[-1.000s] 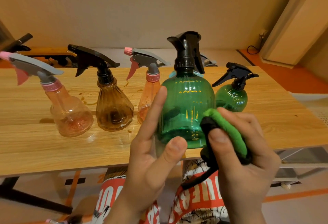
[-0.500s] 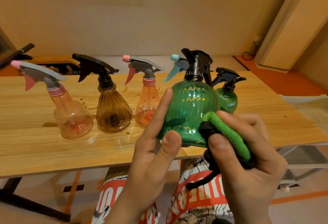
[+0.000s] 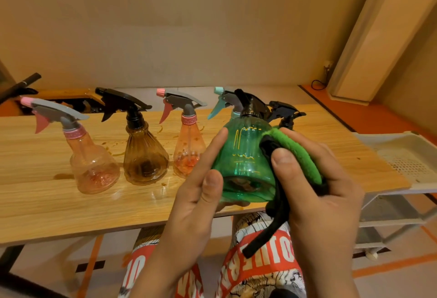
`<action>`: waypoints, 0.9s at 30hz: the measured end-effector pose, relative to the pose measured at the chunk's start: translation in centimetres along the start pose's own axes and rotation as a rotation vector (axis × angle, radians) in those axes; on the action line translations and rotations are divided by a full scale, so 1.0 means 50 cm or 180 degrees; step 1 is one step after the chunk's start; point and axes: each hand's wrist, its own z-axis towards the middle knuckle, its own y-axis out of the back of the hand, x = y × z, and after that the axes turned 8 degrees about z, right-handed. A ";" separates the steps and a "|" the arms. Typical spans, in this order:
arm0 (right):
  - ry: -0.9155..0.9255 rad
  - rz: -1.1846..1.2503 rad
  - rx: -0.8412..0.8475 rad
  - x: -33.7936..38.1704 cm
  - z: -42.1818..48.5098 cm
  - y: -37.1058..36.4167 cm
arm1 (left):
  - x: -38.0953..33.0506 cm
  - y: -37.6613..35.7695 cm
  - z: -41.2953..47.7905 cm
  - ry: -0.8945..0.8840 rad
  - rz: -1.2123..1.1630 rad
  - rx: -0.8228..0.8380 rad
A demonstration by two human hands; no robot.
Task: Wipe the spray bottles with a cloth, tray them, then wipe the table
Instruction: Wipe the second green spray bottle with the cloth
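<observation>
1. Wooden table [image 3: 35, 203]: light grain, brown stains [image 3: 62, 176] on its top.
2. Pink bottle [image 3: 94, 170], amber bottle [image 3: 145, 158], orange bottle [image 3: 189, 151]: upright, in a row.
3. Teal-trigger bottle [image 3: 222, 101], black-trigger bottle [image 3: 285, 112]: further back, bodies mostly hidden.

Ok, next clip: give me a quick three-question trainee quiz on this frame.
1. True or false: the green bottle stands upright on the table.
2. Which hand presses the green cloth against that bottle? A) left B) right
3. What colour is the trigger of the brown bottle?

Key
1. False: the left hand holds it tilted, its base towards the camera, off the table.
2. B: the right hand grips the cloth and presses it to the bottle's side.
3. Black.
</observation>
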 end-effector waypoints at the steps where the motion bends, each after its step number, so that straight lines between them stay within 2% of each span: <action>1: -0.0006 -0.0041 0.0082 0.007 0.000 0.003 | -0.005 -0.003 0.001 -0.0025 -0.0054 -0.0026; 6: 0.0373 -0.0230 0.0466 0.029 -0.007 0.017 | -0.021 -0.017 -0.004 -0.0088 0.0027 -0.0229; 15: 0.0099 0.0013 0.0050 0.023 -0.012 0.002 | -0.027 -0.006 -0.003 -0.0307 0.0600 0.0027; 20: -0.0223 0.0187 -0.0408 0.013 0.001 0.005 | -0.012 0.002 -0.005 -0.0315 0.0690 0.0130; 27: -0.0682 0.0446 -0.0352 0.014 0.015 0.011 | 0.007 0.002 0.003 -0.0192 0.0924 0.0032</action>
